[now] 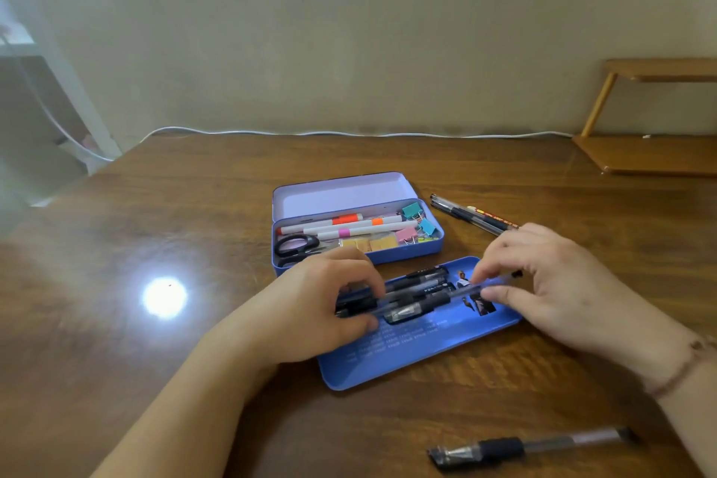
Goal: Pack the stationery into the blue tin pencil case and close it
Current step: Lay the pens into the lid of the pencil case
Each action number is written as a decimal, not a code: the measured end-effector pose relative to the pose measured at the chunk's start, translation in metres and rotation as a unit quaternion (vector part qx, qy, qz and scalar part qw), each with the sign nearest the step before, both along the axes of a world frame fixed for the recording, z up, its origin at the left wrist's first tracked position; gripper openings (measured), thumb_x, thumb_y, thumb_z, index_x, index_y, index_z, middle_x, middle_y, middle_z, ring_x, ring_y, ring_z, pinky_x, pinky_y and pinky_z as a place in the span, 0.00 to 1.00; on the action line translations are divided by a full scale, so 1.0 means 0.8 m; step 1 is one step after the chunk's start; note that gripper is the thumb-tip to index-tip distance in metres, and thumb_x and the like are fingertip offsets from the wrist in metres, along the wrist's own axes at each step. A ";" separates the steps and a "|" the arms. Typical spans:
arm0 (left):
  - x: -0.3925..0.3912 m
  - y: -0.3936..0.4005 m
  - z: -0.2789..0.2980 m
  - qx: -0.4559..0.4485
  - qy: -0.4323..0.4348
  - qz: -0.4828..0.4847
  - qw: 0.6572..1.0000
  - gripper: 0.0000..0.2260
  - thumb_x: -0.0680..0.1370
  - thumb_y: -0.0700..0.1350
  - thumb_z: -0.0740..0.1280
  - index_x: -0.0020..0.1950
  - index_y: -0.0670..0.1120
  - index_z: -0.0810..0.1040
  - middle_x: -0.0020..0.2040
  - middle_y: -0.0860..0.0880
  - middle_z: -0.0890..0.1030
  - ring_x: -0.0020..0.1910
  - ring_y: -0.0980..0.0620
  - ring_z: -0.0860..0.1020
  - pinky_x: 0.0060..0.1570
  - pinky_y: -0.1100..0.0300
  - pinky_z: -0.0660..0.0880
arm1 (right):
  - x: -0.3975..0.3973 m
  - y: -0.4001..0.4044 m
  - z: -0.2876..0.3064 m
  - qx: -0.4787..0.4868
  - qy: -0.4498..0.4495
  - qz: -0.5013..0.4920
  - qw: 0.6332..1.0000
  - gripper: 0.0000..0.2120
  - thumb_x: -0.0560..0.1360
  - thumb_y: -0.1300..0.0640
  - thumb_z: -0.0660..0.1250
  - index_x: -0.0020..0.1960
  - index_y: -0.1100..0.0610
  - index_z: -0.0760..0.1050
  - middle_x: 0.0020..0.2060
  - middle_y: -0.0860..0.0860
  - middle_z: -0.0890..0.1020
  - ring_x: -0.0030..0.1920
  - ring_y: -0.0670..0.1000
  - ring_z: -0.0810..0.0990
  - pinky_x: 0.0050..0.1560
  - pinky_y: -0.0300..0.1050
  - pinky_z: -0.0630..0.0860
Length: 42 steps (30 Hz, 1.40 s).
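Blue tin [359, 244] sits mid-table, lid up at 12 o'clock; markers [341, 226], scissors [297, 244], binder clips [417, 223] already in. Tray [407, 353] just beside it at 6 o'clock, approx half full of black pens [419, 289]. Left hand [329, 307] pinches one end of a clear pen [463, 293], right hand [543, 283] pinches the other, over tray. Left to pack: pens at 2 o'clock [471, 215], one pen at 5 o'clock [531, 448]. Then, I judge, tray into tin, lid shut. Roughly 60% done.
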<state>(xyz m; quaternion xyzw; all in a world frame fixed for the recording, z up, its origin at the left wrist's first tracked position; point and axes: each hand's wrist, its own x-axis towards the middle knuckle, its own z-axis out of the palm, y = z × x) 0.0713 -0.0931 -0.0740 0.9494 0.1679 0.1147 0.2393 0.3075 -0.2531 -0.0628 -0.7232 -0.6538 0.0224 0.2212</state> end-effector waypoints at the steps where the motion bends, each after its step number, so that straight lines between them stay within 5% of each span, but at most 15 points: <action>1: -0.002 0.001 0.002 -0.006 0.007 0.002 1.000 0.10 0.72 0.51 0.73 0.52 0.58 0.78 0.51 0.61 0.76 0.50 0.59 0.75 0.49 0.68 0.73 | 0.000 0.000 0.000 -0.004 0.005 0.002 1.000 0.07 0.69 0.53 0.75 0.43 0.42 0.81 0.41 0.35 0.78 0.49 0.41 0.73 0.47 0.46 0.74; 8: -0.009 -0.002 0.014 -0.059 0.027 0.013 0.998 0.15 0.72 0.40 0.68 0.54 0.58 0.78 0.48 0.59 0.76 0.45 0.58 0.73 0.41 0.71 0.70 | -0.033 0.016 -0.010 -0.040 0.023 0.054 0.997 0.06 0.71 0.49 0.73 0.46 0.41 0.79 0.43 0.36 0.78 0.49 0.39 0.73 0.48 0.39 0.73; 13: -0.011 0.001 0.014 -0.059 0.039 -0.010 0.997 0.12 0.72 0.43 0.67 0.52 0.58 0.78 0.54 0.59 0.76 0.52 0.56 0.75 0.50 0.64 0.73 | -0.042 0.022 -0.017 -0.026 0.038 0.068 0.997 0.04 0.74 0.51 0.70 0.48 0.44 0.80 0.45 0.37 0.78 0.50 0.40 0.74 0.48 0.34 0.72; 21: -0.010 -0.003 0.013 -0.033 0.033 -0.018 0.999 0.09 0.70 0.49 0.75 0.46 0.55 0.77 0.57 0.63 0.73 0.56 0.63 0.73 0.51 0.74 0.70 | -0.042 0.022 -0.022 -0.014 0.018 0.080 0.997 0.06 0.75 0.55 0.69 0.48 0.45 0.80 0.44 0.38 0.79 0.49 0.42 0.75 0.51 0.38 0.73; 32: -0.009 -0.003 0.012 -0.021 0.018 -0.020 0.999 0.05 0.72 0.42 0.71 0.42 0.50 0.77 0.55 0.58 0.76 0.52 0.62 0.74 0.46 0.76 0.68 | -0.027 0.016 -0.015 0.003 0.002 0.021 1.000 0.07 0.68 0.43 0.73 0.42 0.42 0.76 0.38 0.36 0.76 0.45 0.40 0.74 0.43 0.41 0.72; 36: -0.008 -0.002 0.009 -0.011 0.012 -0.012 1.000 0.08 0.72 0.49 0.72 0.47 0.54 0.75 0.53 0.58 0.75 0.52 0.56 0.75 0.49 0.66 0.72 | -0.033 0.024 -0.020 0.019 0.015 -0.001 1.000 0.07 0.68 0.44 0.72 0.39 0.43 0.75 0.33 0.38 0.76 0.41 0.41 0.74 0.43 0.45 0.73; 42: -0.007 -0.001 0.005 -0.002 0.004 -0.025 1.000 0.07 0.73 0.50 0.72 0.47 0.56 0.76 0.52 0.59 0.74 0.50 0.57 0.75 0.49 0.68 0.71 | 0.003 0.018 -0.004 0.078 -0.020 -0.089 0.993 0.05 0.68 0.45 0.72 0.40 0.44 0.79 0.35 0.39 0.79 0.42 0.47 0.74 0.43 0.45 0.70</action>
